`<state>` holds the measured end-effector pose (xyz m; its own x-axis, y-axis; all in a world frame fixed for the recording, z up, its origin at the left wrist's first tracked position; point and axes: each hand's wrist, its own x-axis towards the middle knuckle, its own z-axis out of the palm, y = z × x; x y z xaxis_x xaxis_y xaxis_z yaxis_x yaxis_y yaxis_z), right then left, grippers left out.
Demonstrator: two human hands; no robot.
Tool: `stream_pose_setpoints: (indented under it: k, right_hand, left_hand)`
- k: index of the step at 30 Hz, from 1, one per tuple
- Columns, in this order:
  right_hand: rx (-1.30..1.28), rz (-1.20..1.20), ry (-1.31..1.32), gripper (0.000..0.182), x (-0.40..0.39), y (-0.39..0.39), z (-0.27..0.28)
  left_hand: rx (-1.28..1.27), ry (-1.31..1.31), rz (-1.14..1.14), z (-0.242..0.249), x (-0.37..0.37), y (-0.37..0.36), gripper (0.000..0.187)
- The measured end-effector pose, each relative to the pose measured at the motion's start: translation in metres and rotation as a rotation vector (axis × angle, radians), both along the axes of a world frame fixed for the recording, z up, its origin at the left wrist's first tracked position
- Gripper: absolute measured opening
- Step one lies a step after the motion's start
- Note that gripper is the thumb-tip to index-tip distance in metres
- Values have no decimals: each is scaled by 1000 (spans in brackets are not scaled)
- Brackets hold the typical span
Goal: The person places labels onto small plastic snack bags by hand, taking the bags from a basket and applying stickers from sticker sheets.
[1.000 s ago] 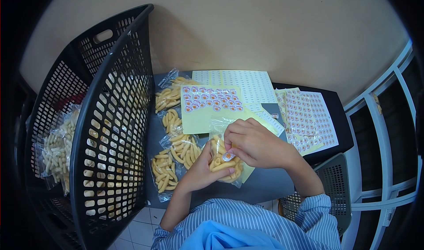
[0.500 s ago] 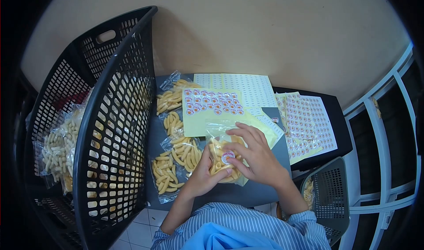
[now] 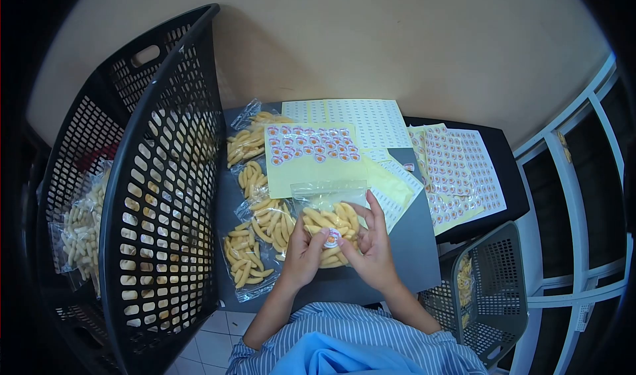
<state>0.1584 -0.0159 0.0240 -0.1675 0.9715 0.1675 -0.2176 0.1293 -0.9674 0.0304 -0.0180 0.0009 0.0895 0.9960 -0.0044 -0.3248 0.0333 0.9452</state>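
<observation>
Between my hands is a clear zip bag of curved yellow snack sticks (image 3: 324,217), held upright with its clear top toward the wall. My left hand (image 3: 303,257) grips its left side, thumb on the front. My right hand (image 3: 372,252) wraps round the right side, its thumb at the edge of a round sticker (image 3: 332,238) on the bag's front. Just beyond the bag lies a yellow sticker sheet (image 3: 285,176) with rows of round stickers on its upper half. Left of my hands, several filled snack bags (image 3: 248,259) lie along the table.
A tall black perforated basket (image 3: 116,209) stands at the left, with filled bags (image 3: 83,232) inside. More sticker sheets (image 3: 480,169) lie on a black surface at the right. Below it is a grey-green basket (image 3: 503,282) with snack bags. A printed label sheet (image 3: 377,120) lies against the wall.
My right hand has moved from over the bag's front to its right side. The bag now faces up more squarely, its sticker under my thumbs. The whole view has shifted slightly.
</observation>
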Motion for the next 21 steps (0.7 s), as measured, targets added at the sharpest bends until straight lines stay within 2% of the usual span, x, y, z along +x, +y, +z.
stream_pose_setpoints:
  k: [5,8,12,14,17,18,19,21]
  right_hand:
    - [-85,-11,83,76,1,-2,-8]
    - [9,-40,-39,75,-1,-2,-11]
    - [-23,-74,41,74,-3,-4,-11]
    - [-110,-44,106,74,-3,-7,-14]
    - [-20,58,52,76,9,-8,-21]
    - [38,-16,-172,75,22,-8,-23]
    - [34,-22,-174,75,34,-5,-30]
    - [148,-449,-588,65,57,1,-45]
  left_hand:
    - [-18,66,24,-1,2,4,31]
    - [18,72,39,-1,6,6,31]
    - [51,94,8,-3,6,7,32]
    - [-4,28,-4,-6,2,3,35]
    - [22,27,40,-35,-10,-9,39]
    - [-34,29,32,-35,-16,-11,42]
    - [-37,27,25,-34,-21,-13,42]
    - [-249,-172,40,-35,-28,-14,45]
